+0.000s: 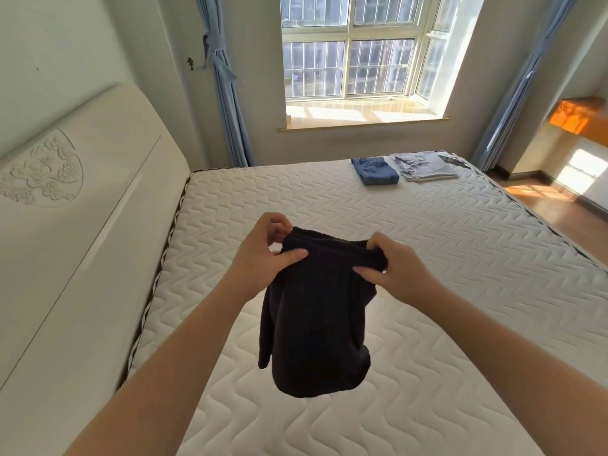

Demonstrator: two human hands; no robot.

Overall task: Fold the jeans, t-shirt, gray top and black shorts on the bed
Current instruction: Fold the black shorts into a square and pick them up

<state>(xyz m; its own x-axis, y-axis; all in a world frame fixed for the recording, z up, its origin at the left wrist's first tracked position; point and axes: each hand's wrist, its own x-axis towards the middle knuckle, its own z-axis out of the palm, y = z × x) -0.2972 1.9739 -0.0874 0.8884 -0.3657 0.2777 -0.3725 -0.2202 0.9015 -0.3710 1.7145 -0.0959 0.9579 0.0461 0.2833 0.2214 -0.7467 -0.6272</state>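
Holding the black shorts (316,311) up by the waistband, both forearms reach fwd from the bottom corners and meet mid-frame, above the bed (427,258). The left hand (263,251) pinches the left end of the band: thumb flat across the front of the cloth, index & other fingers curled behind the top edge. The right hand (394,268) grips the right end, thumb lying on the front, fingers curled over the band from the back, bunching it. The shorts hang free, not touching the mattress; fabric is dark, soft, slightly fuzzy, w/ a gathered elastic-looking band, and the lower part sags in loose, rounded folds. The mattress is bare, white, quilted in a wavy stitch pattern, w/ a dark-and-white braided edge trim. At the far right corner lie the folded jeans (375,171), a compact blue denim rectangle, and just beside them, to the right, a folded pale gray-white garment (424,167) w/ a faint print; cannot tell if it is one piece or two stacked. A cream headboard (65,192) w/ an embossed round floral relief runs along the left.
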